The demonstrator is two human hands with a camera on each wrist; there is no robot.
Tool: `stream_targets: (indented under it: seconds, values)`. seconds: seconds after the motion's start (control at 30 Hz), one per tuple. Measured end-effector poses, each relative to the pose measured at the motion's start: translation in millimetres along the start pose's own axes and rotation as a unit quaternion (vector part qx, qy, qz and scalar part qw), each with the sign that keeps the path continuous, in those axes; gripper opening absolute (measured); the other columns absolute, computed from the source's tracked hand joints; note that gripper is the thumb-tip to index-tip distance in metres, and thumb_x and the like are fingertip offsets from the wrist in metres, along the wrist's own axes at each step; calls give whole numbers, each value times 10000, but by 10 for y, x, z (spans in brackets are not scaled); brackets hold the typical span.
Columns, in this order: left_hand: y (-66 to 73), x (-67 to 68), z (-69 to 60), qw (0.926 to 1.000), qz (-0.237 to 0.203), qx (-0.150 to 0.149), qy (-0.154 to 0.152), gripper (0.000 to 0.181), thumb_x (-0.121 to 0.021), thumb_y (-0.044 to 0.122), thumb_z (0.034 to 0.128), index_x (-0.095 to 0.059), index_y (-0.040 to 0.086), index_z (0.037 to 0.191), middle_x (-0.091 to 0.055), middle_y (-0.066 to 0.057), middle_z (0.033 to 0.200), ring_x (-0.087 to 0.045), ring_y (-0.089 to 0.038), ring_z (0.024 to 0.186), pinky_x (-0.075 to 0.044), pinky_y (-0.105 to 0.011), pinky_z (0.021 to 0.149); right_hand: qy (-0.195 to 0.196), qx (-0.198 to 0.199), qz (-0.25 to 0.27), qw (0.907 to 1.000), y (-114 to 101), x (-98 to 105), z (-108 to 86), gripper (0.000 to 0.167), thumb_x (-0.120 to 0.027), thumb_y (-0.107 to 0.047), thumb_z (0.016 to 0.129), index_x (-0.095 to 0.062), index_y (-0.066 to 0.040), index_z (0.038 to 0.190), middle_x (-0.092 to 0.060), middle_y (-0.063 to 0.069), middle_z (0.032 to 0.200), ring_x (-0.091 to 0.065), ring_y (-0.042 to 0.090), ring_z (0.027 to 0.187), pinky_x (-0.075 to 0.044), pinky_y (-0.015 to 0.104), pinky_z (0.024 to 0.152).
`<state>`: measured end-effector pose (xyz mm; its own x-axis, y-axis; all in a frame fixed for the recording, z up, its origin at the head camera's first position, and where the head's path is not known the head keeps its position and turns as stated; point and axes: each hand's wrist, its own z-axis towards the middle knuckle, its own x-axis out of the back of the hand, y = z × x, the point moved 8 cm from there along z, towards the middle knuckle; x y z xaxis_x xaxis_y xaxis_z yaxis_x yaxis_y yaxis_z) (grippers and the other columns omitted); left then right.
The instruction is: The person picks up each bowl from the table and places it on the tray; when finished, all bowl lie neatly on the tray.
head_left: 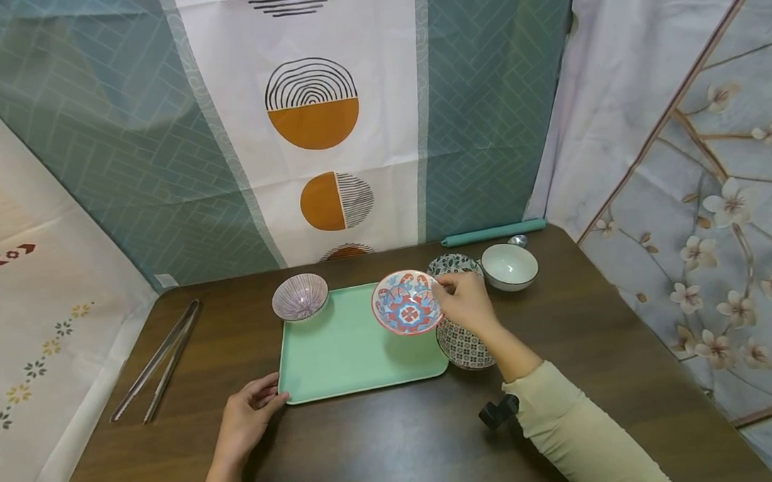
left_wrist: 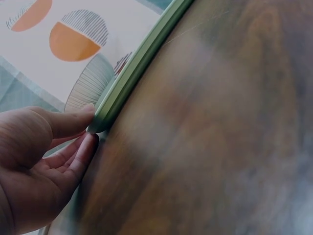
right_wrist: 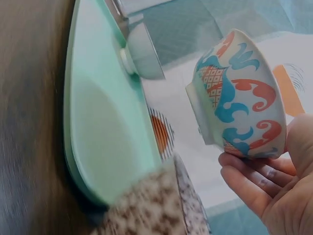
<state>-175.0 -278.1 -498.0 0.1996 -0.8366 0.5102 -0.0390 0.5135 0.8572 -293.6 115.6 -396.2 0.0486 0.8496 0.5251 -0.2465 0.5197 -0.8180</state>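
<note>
Held up over the right part of the green tray (head_left: 358, 348) is a red-and-blue patterned bowl (head_left: 406, 303); my right hand (head_left: 467, 303) pinches its right rim. In the right wrist view the bowl (right_wrist: 239, 98) hangs clear of the tray (right_wrist: 102, 122), with the fingers of my right hand (right_wrist: 274, 186) under its side. My left hand (head_left: 248, 416) pinches the tray's near left corner, thumb on top, as the left wrist view shows with the hand (left_wrist: 44, 161) at the tray edge (left_wrist: 132, 73). A purple-striped bowl (head_left: 301, 298) sits at the tray's far left corner.
Right of the tray stand a brown-patterned bowl (head_left: 464, 346), a dark leaf-patterned bowl (head_left: 453, 263) and a white bowl (head_left: 510, 266). Behind them lie a spoon (head_left: 518, 240) and a teal stick (head_left: 494, 232). Metal tongs (head_left: 163, 359) lie on the left of the table.
</note>
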Motion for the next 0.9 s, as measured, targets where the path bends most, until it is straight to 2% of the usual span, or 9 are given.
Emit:
stream_targets:
  seconds: [0.17,0.3,0.43,0.6,0.9]
  values:
    - [26,21,10,10000,3,-13,-7,393,-799,-14,847,-681,-97,1213,-683,-217,1141,-639,-65,928,-527,-113,776,-114,133,127,9998,-110,-220,33,198,-625,-82,962,-772,34,1026,-718,83,747,-578,124,562,-472,272,520]
    - [2,10,-5,9999,-66,107,-93,421,-799,-14,847,-666,-95,1237,-672,-211,1161,-644,-94,959,-534,-131,796,-231,192,257,9992,-153,-388,-1,181,-617,-59,961,-777,24,981,-676,49,642,-537,122,476,-431,273,464]
    - [-32,-14,-19,9994,-176,250,-177,438,-799,-10,846,-659,-86,1254,-668,-196,1152,-653,-122,957,-549,-162,782,-259,171,295,9991,-185,-552,-51,166,-628,-41,936,-780,23,955,-692,43,648,-565,98,486,-455,261,463]
    - [-15,-22,-17,9992,-281,216,-188,458,-809,-22,829,-654,-98,1253,-668,-189,1119,-660,-116,914,-563,-191,756,-239,247,199,9992,-277,-803,-89,164,-624,-32,905,-782,11,909,-683,9,635,-515,61,471,-412,228,444]
    - [-61,-8,-16,9991,-301,249,-160,512,-848,-25,779,-655,-100,1247,-667,-154,1054,-632,-78,861,-559,-189,740,-525,140,370,9978,-383,-1374,-280,195,-622,-13,890,-752,37,1027,-627,-24,566,-467,24,424,-403,209,428]
